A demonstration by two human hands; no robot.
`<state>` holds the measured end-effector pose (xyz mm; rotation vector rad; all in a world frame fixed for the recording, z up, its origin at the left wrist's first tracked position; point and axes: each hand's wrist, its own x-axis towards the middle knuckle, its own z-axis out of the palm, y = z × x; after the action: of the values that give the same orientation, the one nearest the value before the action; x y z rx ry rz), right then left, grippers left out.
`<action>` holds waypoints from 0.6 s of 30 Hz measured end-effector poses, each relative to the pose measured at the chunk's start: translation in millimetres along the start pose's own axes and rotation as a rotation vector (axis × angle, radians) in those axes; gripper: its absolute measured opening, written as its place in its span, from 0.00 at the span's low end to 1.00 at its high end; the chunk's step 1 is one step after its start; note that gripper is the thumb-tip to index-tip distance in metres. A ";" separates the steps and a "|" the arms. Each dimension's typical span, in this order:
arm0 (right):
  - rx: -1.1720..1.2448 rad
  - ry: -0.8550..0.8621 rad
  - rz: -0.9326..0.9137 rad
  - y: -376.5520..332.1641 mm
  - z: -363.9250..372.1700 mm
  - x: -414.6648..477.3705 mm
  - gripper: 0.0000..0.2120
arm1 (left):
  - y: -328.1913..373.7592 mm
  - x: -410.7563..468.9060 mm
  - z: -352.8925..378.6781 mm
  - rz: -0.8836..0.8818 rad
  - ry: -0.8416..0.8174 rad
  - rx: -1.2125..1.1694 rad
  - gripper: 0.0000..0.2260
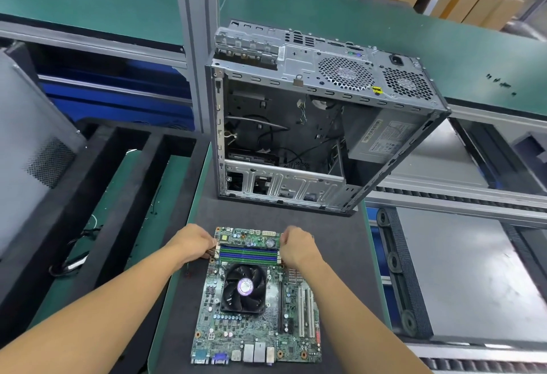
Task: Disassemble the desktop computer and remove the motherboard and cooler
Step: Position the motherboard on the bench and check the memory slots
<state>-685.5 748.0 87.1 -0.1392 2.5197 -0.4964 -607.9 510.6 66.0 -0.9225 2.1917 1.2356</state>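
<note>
The left hand [194,242] has its fingers [210,251] curled together against the left ends of the memory sticks [248,253]; the right hand [297,246] pinches likewise at their right ends. The sticks sit in slots on the motherboard [257,299], which lies flat on the dark mat [340,255] of the desk, its cooler [244,288] fan attached mid-board. The opened computer case [310,125] stands beyond, apart from the board.
</note>
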 end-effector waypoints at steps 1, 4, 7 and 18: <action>-0.057 0.031 -0.096 -4.2 2.1 -1.6 0.09 | -0.5 -0.4 0.4 0.004 -0.004 -0.008 0.07; -0.180 0.022 -0.359 -14.4 14.8 -0.5 0.07 | -2.1 -0.9 2.4 0.021 0.004 0.007 0.07; -0.259 0.006 -0.437 -21.6 21.6 2.4 0.07 | -2.4 -1.8 2.3 0.022 0.007 -0.004 0.06; -0.347 0.113 -0.582 -25.0 23.7 2.8 0.07 | -4.2 -1.9 3.2 0.033 -0.026 -0.069 0.06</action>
<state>-675.1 716.7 76.8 -1.0187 2.6351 -0.2803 -603.4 512.4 63.3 -0.8948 2.1647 1.3384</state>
